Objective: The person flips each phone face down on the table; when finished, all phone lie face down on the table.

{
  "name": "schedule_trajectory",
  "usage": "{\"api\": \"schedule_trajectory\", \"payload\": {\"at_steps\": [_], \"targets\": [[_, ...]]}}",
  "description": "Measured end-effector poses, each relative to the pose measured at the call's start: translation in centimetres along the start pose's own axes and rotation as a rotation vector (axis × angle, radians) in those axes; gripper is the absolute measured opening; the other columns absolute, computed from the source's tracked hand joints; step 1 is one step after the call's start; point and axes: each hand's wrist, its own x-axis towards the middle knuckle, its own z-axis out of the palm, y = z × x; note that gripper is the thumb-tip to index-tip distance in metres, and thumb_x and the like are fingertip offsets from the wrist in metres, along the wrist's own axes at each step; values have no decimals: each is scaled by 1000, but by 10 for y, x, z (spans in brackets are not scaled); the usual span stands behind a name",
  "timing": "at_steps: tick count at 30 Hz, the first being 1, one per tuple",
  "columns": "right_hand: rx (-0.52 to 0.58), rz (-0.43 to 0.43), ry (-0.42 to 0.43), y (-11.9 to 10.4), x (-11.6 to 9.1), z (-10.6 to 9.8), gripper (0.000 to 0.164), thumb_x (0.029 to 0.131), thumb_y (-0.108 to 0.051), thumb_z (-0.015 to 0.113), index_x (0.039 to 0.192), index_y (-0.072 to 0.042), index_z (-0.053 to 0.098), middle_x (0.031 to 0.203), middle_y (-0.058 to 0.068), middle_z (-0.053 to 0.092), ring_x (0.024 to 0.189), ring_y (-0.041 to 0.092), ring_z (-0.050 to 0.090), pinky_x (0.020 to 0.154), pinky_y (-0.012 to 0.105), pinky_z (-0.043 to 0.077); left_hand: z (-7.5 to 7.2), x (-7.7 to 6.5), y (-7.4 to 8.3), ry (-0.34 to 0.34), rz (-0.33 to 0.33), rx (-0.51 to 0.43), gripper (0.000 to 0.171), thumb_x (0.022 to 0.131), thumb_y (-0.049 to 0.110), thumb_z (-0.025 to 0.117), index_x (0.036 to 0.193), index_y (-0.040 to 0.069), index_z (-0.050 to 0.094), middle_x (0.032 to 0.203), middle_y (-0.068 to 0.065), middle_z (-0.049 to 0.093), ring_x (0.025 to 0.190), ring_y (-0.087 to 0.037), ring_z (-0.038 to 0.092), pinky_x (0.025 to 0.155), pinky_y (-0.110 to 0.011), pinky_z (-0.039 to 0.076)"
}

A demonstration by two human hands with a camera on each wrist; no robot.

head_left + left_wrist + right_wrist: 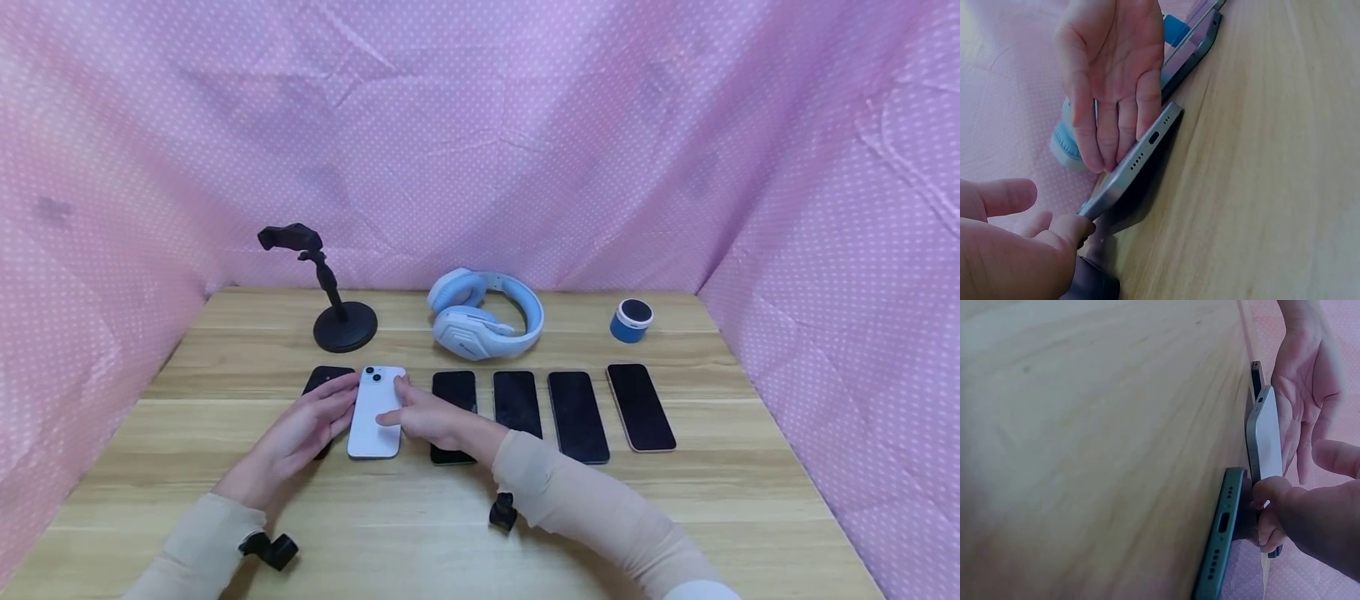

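A white phone (375, 425) lies back up between my two hands, its camera corner at the far end. My left hand (318, 425) brings extended fingers to its left edge, above a dark phone (330, 375) that it partly covers. On the other side, my right hand (427, 412) has fingertips at the white phone's right edge. Its thumb (1335, 456) stands raised off the phone's back. In the left wrist view, the port end of the white phone (1147, 147) faces the camera, with a dark shadowed area beneath it.
Right of the hands lie several dark-screened phones (577, 417) in a row. Behind them stand a black phone stand (345, 327), blue-and-white headphones (480, 329) and a small blue speaker (630, 323). A pink dotted cloth (480, 150) encloses the wooden table (420, 533).
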Motion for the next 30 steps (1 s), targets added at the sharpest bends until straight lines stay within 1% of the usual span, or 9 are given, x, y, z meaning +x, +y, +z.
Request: {"api": "schedule_trajectory", "payload": {"at_steps": [4, 11, 16, 23, 26, 30], "targets": [[-4, -5, 8, 1, 0, 3, 87, 100, -19, 64, 162, -4, 4, 169, 5, -6, 152, 16, -6, 125, 41, 4, 0, -2, 1, -2, 6, -18, 61, 108, 10, 48, 162, 6, 19, 167, -13, 18, 148, -19, 30, 113, -29, 35], [-25, -12, 23, 1, 1, 5, 87, 100, -20, 64, 162, -4, 6, 170, 6, -5, 153, 16, -4, 125, 39, 5, 0, -3, 4, -15, 22, -29, 60, 109, 8, 45, 161, 4, 18, 167, -14, 16, 148, -18, 32, 112, -28, 37], [-14, -15, 31, 1, 0, 5, 87, 100, -21, 64, 162, -3, 5, 170, 8, -2, 153, 18, -1, 125, 40, 7, 1, -2, 7, -34, 31, -51, 60, 109, 8, 44, 161, 3, 15, 167, -16, 16, 145, -15, 36, 112, -28, 38], [7, -26, 46, 1, -2, 5, 88, 100, -22, 65, 162, -2, 6, 169, 10, 1, 153, 19, 2, 125, 40, 9, 3, -2, 9, -40, 26, -95, 59, 109, 7, 42, 162, 3, 14, 167, -17, 16, 141, -11, 42, 112, -27, 38], [10, -38, 51, 1, -1, 5, 88, 99, -23, 66, 162, -2, 8, 169, 10, 2, 153, 19, 4, 125, 39, 10, 3, -2, 9, -51, 31, -134, 59, 110, 6, 40, 162, 3, 12, 166, -17, 16, 138, -11, 46, 113, -28, 38], [29, -53, 45, 1, -1, 4, 89, 99, -27, 67, 162, -4, 9, 169, 9, 6, 153, 19, 9, 125, 40, 13, 3, 2, 7, -95, 29, -156, 58, 110, 5, 37, 161, 1, 11, 166, -17, 16, 132, -10, 51, 113, -28, 38]]}}
